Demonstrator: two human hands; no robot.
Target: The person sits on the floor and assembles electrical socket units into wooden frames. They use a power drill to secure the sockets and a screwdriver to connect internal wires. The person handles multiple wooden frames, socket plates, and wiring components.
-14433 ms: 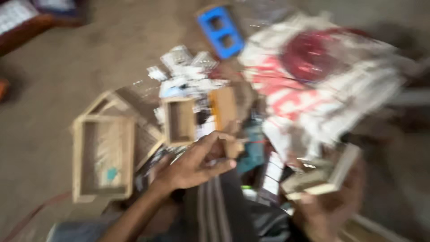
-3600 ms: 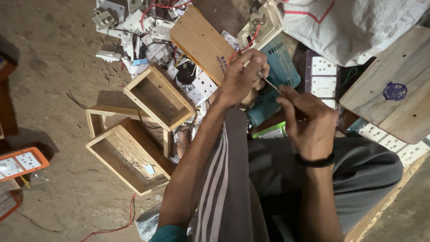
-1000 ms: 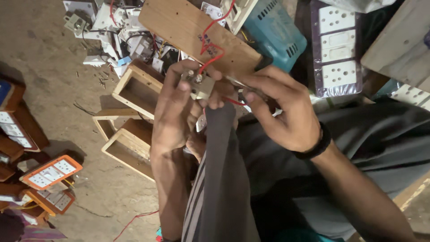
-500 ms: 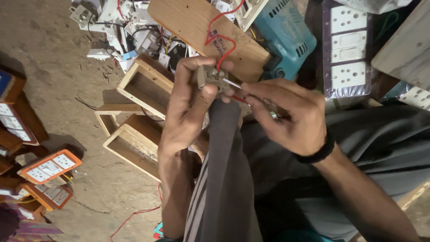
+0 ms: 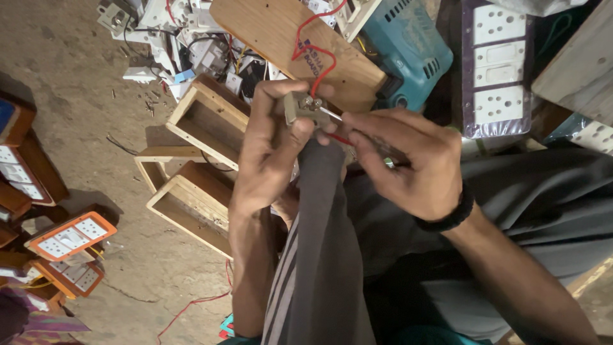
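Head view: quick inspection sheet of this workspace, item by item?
Surface: bare dusty floor, small debris scattered.
Job's things: small grey socket part pinched in left hand; screwdriver in right hand, tip at the part's terminals.
Clutter: open wooden boxes, wooden board, teal power tool, white switch plates, orange-framed switch boards.
Grippers: both hands closed on their items.
Cables: red wire running from part over board.
Surroundings: nothing seen.

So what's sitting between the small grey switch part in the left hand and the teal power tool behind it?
In the head view, the flat wooden board lies between the grey switch part and the teal power tool, with a red wire looping across the board.
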